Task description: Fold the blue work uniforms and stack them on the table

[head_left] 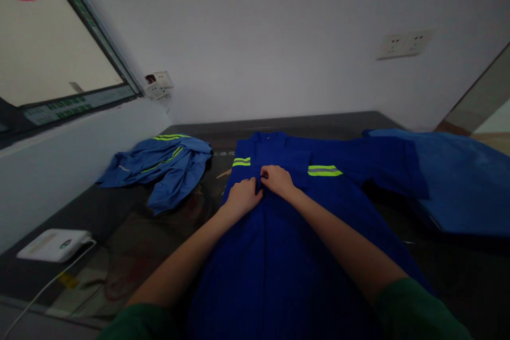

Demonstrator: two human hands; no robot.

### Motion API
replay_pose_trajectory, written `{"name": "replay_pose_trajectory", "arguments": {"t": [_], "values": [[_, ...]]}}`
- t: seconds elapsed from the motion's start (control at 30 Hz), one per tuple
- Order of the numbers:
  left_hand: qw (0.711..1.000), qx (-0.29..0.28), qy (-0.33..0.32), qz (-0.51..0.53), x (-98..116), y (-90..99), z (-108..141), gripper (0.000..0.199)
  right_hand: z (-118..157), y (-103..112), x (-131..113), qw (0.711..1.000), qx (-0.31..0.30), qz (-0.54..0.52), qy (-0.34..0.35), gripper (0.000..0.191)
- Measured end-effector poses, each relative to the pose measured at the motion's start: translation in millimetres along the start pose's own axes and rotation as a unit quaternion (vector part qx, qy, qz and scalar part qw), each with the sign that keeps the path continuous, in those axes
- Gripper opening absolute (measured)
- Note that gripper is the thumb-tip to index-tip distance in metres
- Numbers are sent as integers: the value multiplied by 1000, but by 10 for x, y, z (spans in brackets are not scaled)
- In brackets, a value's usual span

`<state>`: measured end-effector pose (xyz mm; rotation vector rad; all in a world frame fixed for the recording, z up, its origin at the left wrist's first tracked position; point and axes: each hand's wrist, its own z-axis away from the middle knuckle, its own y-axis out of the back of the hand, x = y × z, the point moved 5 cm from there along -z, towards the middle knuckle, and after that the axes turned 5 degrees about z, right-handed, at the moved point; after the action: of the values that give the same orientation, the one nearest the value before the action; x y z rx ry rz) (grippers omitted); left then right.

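A dark blue work jacket [303,239] with yellow-green reflective strips lies front up before me, its collar toward the wall and one sleeve stretched to the right. My left hand [244,195] is closed in a pinch on the jacket's front edge, at chest height. Just right of it, my right hand [277,179] also pinches the front edge, fingers bent inward. The two hands nearly touch along the centre line. Whether a button or other fastener sits between the fingers is too small to tell.
A crumpled lighter blue garment [175,164] with yellow-green stripes lies left on the dark table [131,218]. Nearer is a white device [53,245] with a cable. Blue fabric [470,186] covers the right side. Wall sockets [406,44] are behind, a window at left.
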<state>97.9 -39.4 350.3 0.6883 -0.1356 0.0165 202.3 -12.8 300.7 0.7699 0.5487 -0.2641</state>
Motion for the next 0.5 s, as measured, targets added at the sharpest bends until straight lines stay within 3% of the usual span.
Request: {"name": "replay_pose_trajectory", "arguments": {"t": [0.13, 0.3, 0.5], "values": [[999, 0, -10, -50, 52, -19, 34, 39, -137, 29, 68, 995, 24, -72, -62, 17], [998, -22, -25, -59, 128, -14, 112, 36, -272, -143, 202, 978, 19, -172, -117, 20], [998, -14, -28, -57, 173, -28, 148, 36, -159, -206, 167, 983, 21, -155, -94, 20]]}}
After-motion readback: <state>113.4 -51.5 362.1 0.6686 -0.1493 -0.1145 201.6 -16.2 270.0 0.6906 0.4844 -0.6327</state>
